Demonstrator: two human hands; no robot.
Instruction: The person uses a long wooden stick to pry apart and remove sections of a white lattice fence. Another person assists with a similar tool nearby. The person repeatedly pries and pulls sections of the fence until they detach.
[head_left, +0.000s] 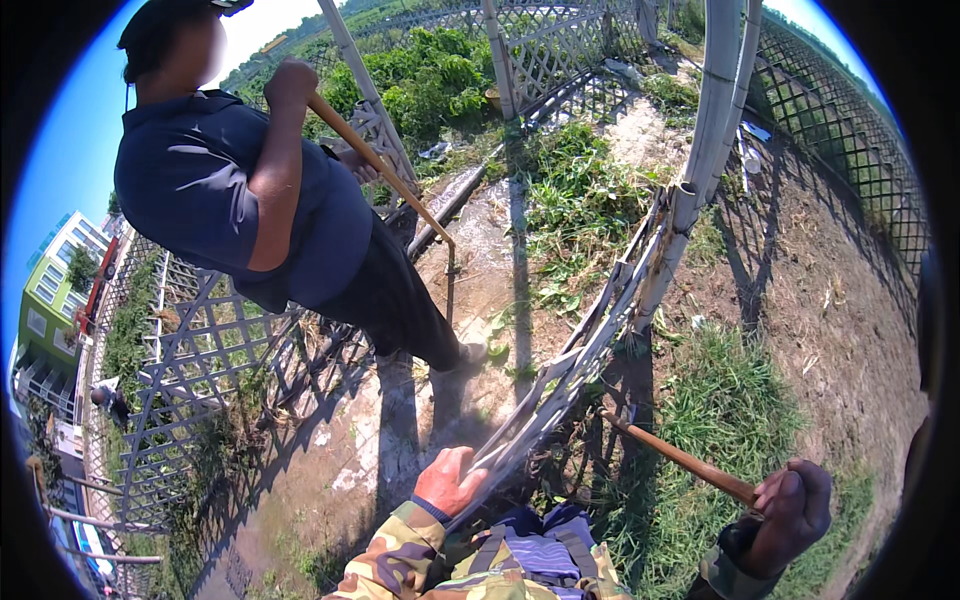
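At the lower middle, my left hand (448, 480) is closed on the near end of a weathered lattice fence panel (555, 382), which looks folded or seen edge-on. My right hand (791, 506), at the lower right, grips the wooden handle (697, 469) of a tool that slants down beside the grass; its working end is hidden or too dark to make out. The panel's far end stands against an upright bamboo post (660, 281).
A person (255, 195) stands at the left, holding a long wooden-handled tool (375, 161) whose end reaches the ground. Lattice fencing (202, 360) runs behind them, with more mesh fence (847, 127) at the right. Cut weeds (570, 202) lie beyond the panel.
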